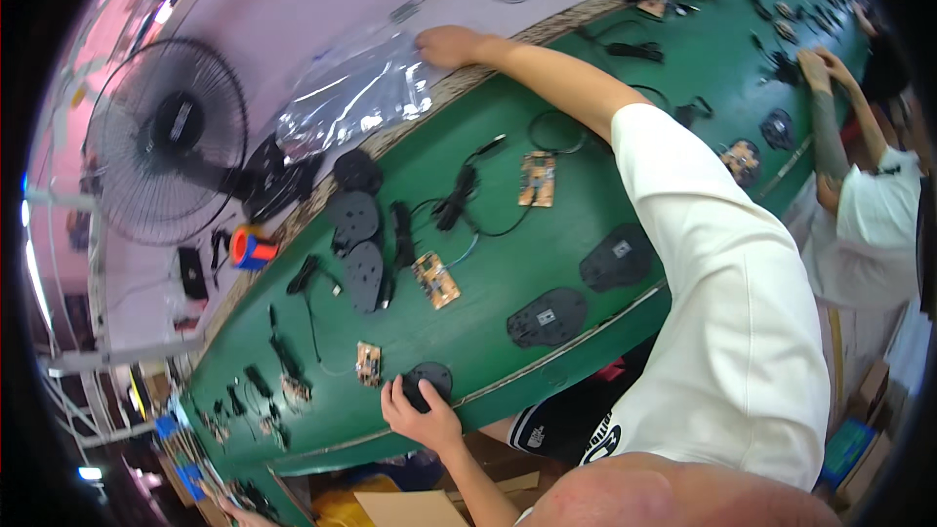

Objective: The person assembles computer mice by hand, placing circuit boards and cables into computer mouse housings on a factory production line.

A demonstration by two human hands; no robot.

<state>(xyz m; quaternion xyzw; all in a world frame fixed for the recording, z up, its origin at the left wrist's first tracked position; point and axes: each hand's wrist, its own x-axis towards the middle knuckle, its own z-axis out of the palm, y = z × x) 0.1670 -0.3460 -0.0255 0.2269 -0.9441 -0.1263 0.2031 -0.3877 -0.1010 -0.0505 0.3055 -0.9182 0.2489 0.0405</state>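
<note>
My left hand is closed over a black plastic mouse shell piece at the near edge of the green table, its fingers resting on top. Across the table stretches my right arm; its hand has bent fingers at the right end of a clear plastic bag. What lies inside the bag cannot be made out. Beside my left hand is a small tan circuit board with a cable. Two black mouse base plates lie between my arms, near the front edge.
Overlapping black shell pieces lie mid-table, with circuit boards and black cables around them. A fan and an orange-and-blue roll stand beyond the table's far edge. At right, a co-worker's hands work near piled cables.
</note>
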